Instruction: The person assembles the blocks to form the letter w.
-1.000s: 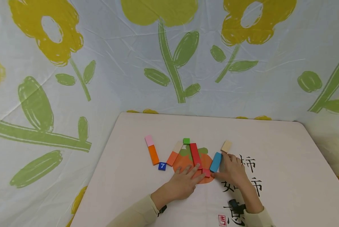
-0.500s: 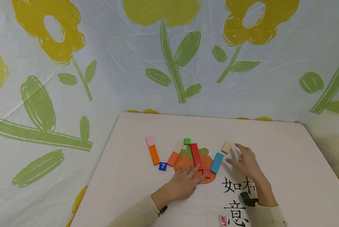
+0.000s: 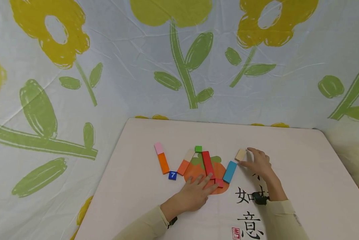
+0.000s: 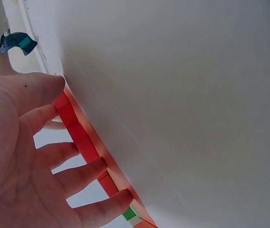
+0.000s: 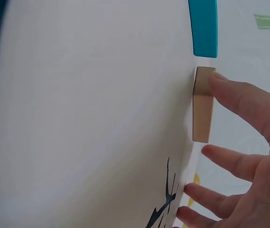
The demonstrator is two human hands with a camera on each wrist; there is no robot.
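Note:
Fingers of my left hand lie spread over the near end of a long red block and a small red-pink block. In the left wrist view the fingertips touch the red row. My right hand is beside a plain wooden block, thumb at its near end and index finger by its far end. In the right wrist view the thumb overlaps the wooden block, while the index fingertip stays just off its other end. A blue block slants between the red-pink and wooden blocks.
Left of the hands, pink, orange and dark blue "7" blocks form a slanting line. It continues through an orange-red block, a cream block and a green block. The white tabletop bears a printed persimmon and black characters.
My right hand has left the blue block, swung out to the right, and come in beside the wooden block, its thumb now at that block. The left hand stays put.

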